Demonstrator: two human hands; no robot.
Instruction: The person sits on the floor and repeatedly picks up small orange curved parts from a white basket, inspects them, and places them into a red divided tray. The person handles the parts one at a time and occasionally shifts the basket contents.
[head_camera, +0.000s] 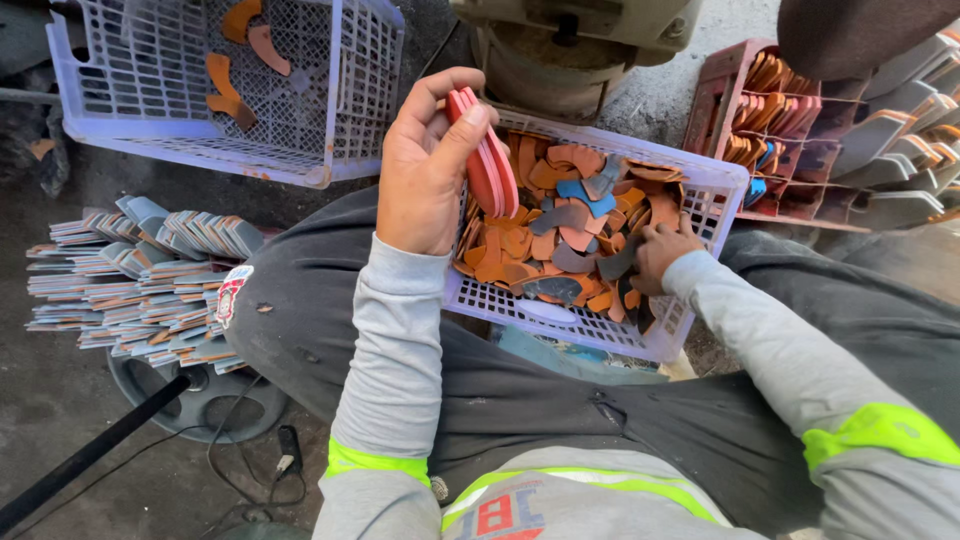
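The left hand (425, 165) is closed on a stack of red curved pieces (490, 160) — several, exact count not readable — raised over the near basket (560, 325). The right hand (660, 255) reaches into this basket among loose orange, brown and grey cut pieces (560, 230); whether it grips one cannot be told. A second basket (340, 90), far left, holds four orange pieces (225, 85). Flat sheet stacks (140, 280) lie left.

Right hand (655, 255) fingertips buried among leather pieces (560, 230); red rack (800, 190) cut off at right edge.
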